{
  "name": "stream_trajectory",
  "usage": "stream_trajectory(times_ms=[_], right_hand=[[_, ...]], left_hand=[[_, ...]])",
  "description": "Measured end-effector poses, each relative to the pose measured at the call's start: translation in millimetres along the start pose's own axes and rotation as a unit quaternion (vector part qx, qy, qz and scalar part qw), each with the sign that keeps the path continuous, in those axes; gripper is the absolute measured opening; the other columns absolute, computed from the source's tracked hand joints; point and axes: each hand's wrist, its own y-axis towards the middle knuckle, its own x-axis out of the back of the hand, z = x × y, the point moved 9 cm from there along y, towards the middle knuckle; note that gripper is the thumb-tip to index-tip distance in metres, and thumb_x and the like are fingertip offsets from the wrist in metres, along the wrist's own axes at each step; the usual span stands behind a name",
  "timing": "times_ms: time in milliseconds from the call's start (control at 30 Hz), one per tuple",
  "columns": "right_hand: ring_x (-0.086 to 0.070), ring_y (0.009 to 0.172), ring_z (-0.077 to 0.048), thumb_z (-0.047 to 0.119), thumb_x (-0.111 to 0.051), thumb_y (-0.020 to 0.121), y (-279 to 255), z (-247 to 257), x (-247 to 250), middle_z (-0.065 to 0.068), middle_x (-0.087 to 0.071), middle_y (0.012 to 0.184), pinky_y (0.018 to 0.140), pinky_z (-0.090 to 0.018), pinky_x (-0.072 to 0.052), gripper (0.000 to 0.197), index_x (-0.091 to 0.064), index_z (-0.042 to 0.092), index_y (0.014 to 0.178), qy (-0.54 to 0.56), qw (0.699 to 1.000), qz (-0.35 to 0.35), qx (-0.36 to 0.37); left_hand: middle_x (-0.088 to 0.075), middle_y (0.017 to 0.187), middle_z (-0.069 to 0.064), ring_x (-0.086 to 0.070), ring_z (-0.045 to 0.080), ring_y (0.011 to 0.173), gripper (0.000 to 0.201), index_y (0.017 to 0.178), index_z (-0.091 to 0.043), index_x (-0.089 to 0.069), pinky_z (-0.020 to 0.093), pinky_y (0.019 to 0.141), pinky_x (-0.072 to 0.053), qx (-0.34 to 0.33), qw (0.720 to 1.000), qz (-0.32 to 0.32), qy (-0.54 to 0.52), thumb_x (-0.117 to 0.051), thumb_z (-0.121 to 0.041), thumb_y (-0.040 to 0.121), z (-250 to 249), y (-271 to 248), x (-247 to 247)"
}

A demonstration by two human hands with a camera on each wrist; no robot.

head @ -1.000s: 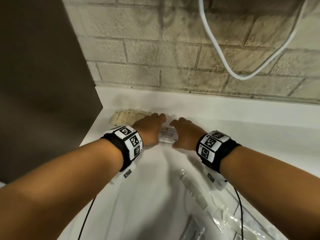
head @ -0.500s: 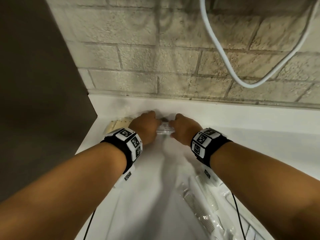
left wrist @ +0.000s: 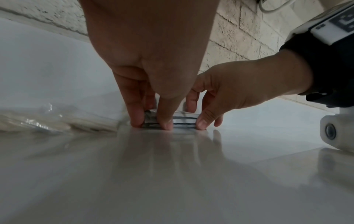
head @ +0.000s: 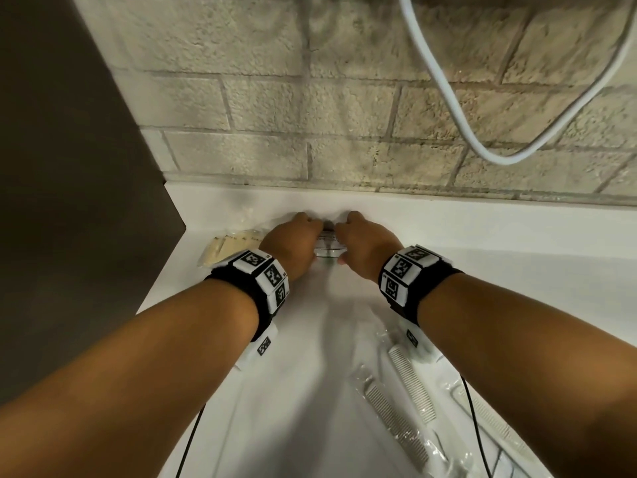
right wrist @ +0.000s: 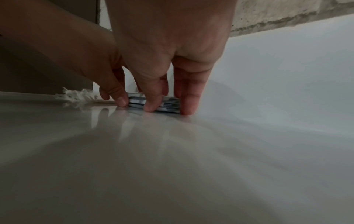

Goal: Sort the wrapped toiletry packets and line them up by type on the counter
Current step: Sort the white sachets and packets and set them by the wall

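White printed packets [head: 328,243] stacked flat on my counter [head: 482,257], left hand [head: 293,246] and right hand [head: 365,248] pinching stack ends, beige packets [head: 229,251] just beside.

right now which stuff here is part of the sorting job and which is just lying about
Part of the job:
- small stack of flat white printed packets, squared up between the left hand and right hand
- row of beige clear-wrapped packets to its left
- clear-wrapped white plastic combs near the front
- white counter

Just lying about:
- white cable hanging on the brick wall
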Motion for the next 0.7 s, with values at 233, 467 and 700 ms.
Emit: stream_trajectory(times_ms=[233,467,700], right_hand=[[-0.055,0.108,-0.035,0.015,-0.064,0.086,1.9,-0.5,-1.6,-0.010,-0.045,0.127,0.083,-0.034,-0.044,0.043,-0.050,0.014,0.126,0.027,1.000,-0.010,-0.001],[-0.056,0.107,-0.034,0.024,-0.067,0.085,-2.1,1.8,1.0,-0.008,-0.046,0.124,0.086,-0.038,-0.048,0.049,-0.048,0.022,0.131,-0.004,1.000,-0.004,0.005],[-0.056,0.111,-0.024,0.042,-0.057,0.090,-49.7,-36.7,36.0,-0.003,-0.059,0.119,0.096,-0.036,-0.045,0.031,-0.061,0.024,0.115,0.055,0.995,-0.057,-0.062]], left_hand=[[-0.050,0.130,0.010,-0.058,0.032,0.111,0.045,0.131,-0.017,-0.052,0.038,0.091,-0.047,-0.003,1.000,-0.012,-0.004,-0.062,-0.018,0.087,1.9,1.5,-2.5],[-0.048,0.130,0.010,-0.059,0.032,0.107,0.050,0.132,-0.017,-0.048,0.036,0.084,-0.046,0.009,1.000,-0.009,0.012,-0.065,-0.020,0.085,1.0,-3.6,2.2],[-0.045,0.115,0.006,-0.056,0.027,0.098,0.049,0.124,-0.018,-0.042,0.035,0.069,-0.044,0.076,0.995,-0.043,0.038,-0.063,-0.039,0.085,-16.6,-76.9,34.3]])
